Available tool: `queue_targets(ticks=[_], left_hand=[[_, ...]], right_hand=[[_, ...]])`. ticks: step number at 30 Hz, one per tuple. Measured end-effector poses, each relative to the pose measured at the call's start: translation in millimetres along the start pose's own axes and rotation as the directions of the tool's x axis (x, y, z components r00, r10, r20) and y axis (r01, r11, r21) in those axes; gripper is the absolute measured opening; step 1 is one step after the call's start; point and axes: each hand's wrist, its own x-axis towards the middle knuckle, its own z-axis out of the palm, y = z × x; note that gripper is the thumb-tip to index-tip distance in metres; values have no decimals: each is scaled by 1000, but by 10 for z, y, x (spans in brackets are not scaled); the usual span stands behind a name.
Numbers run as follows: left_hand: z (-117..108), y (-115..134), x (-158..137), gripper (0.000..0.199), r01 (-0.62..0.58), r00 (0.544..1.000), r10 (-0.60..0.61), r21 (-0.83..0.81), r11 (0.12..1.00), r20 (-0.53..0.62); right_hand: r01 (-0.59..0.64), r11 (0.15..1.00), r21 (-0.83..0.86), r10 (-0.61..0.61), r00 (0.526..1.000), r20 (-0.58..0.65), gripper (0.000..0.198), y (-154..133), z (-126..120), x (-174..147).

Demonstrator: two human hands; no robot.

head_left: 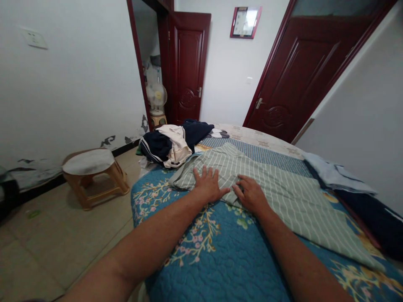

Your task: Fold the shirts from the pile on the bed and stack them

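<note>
A pale green garment with white stripes [292, 193] lies spread out across the bed; which kind of garment it is I cannot tell. My left hand [208, 184] rests flat on its near left part, fingers spread and thumb out to the right. Close beside it, my right hand [252, 193] touches the garment's near edge with fingers slightly bent and apart. Neither hand holds anything that I can see. Under the garment is a blue quilted bedcover [239, 260] with flower branches.
Dark navy and cream clothes [178, 144] are heaped at the bed's far left corner. Folded light blue clothing [340, 174] and navy clothing [371, 218] lie at the right edge. A brown plastic stool [94, 176] stands on the tiled floor at left.
</note>
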Motion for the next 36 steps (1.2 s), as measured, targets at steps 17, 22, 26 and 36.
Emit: queue_targets(ticks=[17,22,26,36], left_hand=[[98,-154,-43,117,110,994,-107,99,989,-38],[86,-157,-68,115,109,988,-94,120,987,-125],[32,-138,-78,82,-165,958,192,139,976,-214],[152,-48,-140,71,-332,938,333,24,943,-92]], right_hand=[[-290,938,-189,333,906,262,73,-271,-151,21],[-298,941,-159,330,913,239,73,-278,-151,14],[-301,944,-136,323,926,195,72,-271,-155,9],[-262,958,-117,273,957,99,60,-186,-126,-55]])
